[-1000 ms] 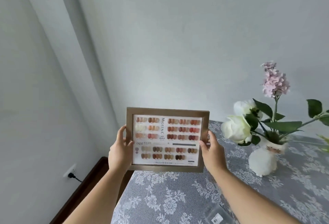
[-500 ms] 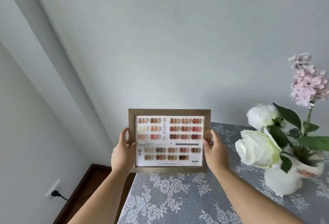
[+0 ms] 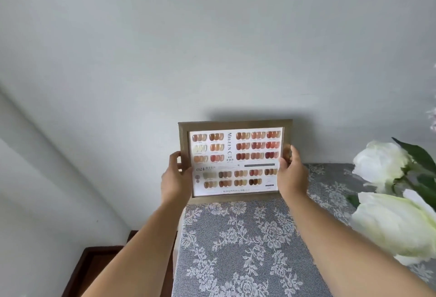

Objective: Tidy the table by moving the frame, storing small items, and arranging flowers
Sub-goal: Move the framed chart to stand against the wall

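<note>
Rectangular wooden frame [image 3: 236, 124], lace tablecloth [image 3: 236, 249]

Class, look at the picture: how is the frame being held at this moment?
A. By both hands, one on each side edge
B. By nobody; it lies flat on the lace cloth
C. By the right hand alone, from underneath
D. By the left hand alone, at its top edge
A: the left hand grips the left edge of the frame and the right hand grips its right edge, keeping it upright at the far end of the lace cloth.
</note>
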A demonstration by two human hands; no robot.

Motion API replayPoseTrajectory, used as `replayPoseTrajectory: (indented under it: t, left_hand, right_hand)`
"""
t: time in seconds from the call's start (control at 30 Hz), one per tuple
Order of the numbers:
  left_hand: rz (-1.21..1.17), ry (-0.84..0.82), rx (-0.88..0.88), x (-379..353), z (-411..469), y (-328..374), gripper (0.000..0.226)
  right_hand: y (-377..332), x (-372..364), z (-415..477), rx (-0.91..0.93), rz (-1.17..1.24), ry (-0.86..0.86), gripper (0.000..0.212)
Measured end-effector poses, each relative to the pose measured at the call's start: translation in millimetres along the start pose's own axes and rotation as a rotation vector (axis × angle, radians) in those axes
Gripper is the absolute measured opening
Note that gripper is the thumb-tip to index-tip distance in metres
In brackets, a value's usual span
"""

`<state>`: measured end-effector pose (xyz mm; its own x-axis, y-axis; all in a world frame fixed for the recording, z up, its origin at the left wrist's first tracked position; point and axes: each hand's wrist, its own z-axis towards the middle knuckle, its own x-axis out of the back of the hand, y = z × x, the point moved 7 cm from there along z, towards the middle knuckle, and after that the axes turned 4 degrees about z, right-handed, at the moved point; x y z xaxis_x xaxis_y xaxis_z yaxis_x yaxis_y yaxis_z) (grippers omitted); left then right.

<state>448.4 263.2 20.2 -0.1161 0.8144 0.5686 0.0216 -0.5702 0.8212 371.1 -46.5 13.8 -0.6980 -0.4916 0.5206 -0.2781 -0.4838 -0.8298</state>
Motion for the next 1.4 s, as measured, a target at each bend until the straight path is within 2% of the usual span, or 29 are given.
replayPoseTrajectory:
  t: [0.17, 0.83, 0.97, 1.13, 1.3, 1.4]
  left_hand:
    - [-0.082, -0.003, -0.003, -26, 26, 2, 0.037]
    - [0.005, -0.093, -0.032, -46, 18, -20, 0.04]
    - [0.045, -0.126, -0.055, -44, 18, -18, 0.048]
    - [0.091, -0.116, -0.073, -31, 7, -10, 0.062]
    - [0.217, 0.0, -0.178, -7, -30, 5, 0.059]
    - [0.313, -0.011, -0.286, 0, -67, 13, 0.056]
  right_hand:
    - [3, -11, 17, -0.036, 0.024, 0.096, 0.042]
    - [34, -10, -2, -0.061, -0.081, 0.078, 0.048]
    - [29, -8, -4, -0.057, -0.06, 0.053, 0.053]
    - [12, 2, -15, 0.042, -0.036, 0.04, 0.06]
    - [-4, 14, -56, 0.16, -0.063, -0.106, 0.065]
    - [-12, 22, -87, 0.272, -0.109, -0.246, 0.065]
